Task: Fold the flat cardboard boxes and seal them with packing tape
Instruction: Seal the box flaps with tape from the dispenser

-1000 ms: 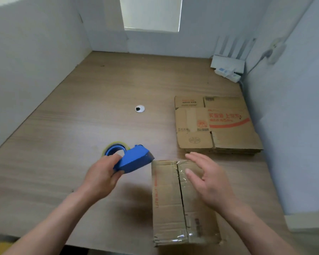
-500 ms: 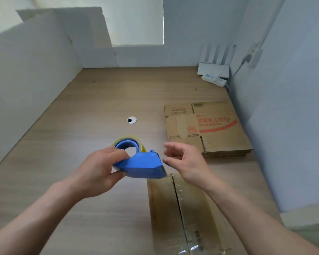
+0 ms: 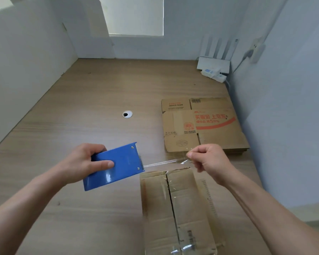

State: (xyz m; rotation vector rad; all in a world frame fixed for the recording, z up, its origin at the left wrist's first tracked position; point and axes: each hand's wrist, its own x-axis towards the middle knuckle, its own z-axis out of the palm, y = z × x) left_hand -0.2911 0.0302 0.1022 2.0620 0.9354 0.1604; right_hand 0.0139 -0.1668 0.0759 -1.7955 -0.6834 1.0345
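Note:
My left hand (image 3: 85,163) grips a blue tape dispenser (image 3: 122,168) just left of a folded cardboard box (image 3: 188,208) that stands in front of me. Its two top flaps meet at a dark centre seam, with old clear tape showing on them. My right hand (image 3: 208,159) pinches the free end of a clear tape strip (image 3: 164,163) drawn out from the dispenser, stretched across above the box's far edge. A stack of flat cardboard boxes (image 3: 203,126) with red print lies beyond, at the right of the wooden table (image 3: 81,111).
A round cable hole (image 3: 127,114) sits mid-table. A white router (image 3: 213,63) and a power strip (image 3: 214,74) stand in the far right corner, with a plug in a wall socket (image 3: 256,50). White walls close in the table on the left, back and right.
My right hand left the box top, reached the dispenser and pulled a strip of tape out to the right. The left hand turned the dispenser so its flat blue side faces up.

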